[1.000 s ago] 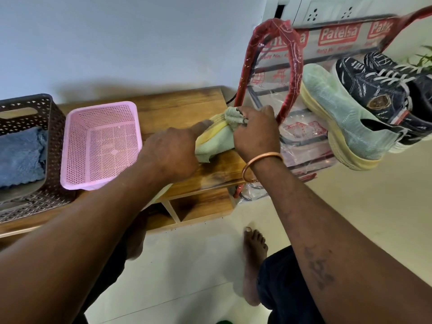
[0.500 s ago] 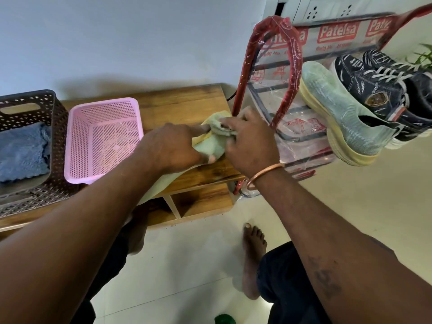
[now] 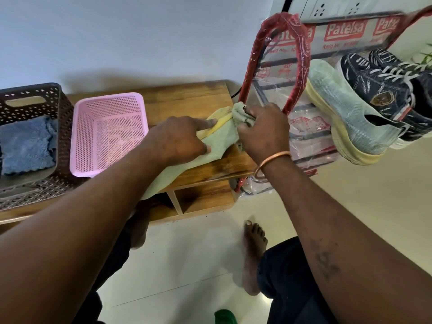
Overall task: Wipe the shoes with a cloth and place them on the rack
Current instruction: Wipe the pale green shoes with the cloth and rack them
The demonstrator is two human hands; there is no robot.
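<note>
The pale green mesh shoe with a yellow sole (image 3: 219, 139) lies at the right end of the wooden bench (image 3: 187, 99), where my left hand (image 3: 177, 139) grips it with the forefinger stretched along the sole, and my right hand (image 3: 264, 132) clutches the bunched pale green cloth (image 3: 240, 112) against the shoe's far end. Just right of the bench stands the red metal rack wrapped in clear plastic (image 3: 301, 50), bearing the matching pale green shoe (image 3: 346, 111) beside dark navy laced sneakers (image 3: 383, 90). On the bench's left part sit a pink perforated plastic basket (image 3: 107, 134) and a brown lattice plastic basket (image 3: 35, 101) holding a blue fluffy cloth (image 3: 25, 143).
</note>
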